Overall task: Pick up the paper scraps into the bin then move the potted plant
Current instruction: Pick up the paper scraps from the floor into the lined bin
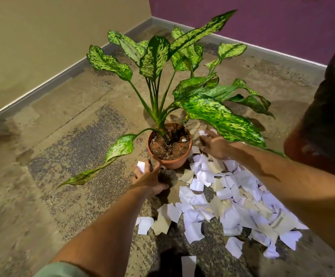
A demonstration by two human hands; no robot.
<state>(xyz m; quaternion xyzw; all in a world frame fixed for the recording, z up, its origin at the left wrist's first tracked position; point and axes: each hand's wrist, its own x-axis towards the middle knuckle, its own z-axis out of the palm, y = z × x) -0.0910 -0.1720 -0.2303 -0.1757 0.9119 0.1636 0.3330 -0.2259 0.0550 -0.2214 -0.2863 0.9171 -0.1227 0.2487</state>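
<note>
From the head camera, the left hand reached down just short of the terracotta pot, fingers loosely spread, a white scrap at its fingertips; whether it pinched that scrap could not be told. The right hand lay beside the pot's far side, fingers extended toward scraps there, gripping nothing visible. The paper scraps covered the carpet between and behind both hands. The black-lined bin stood beyond the right forearm. A likely risk: overhanging leaves brushing that arm could tip the potted plant, spilling soil.
</note>
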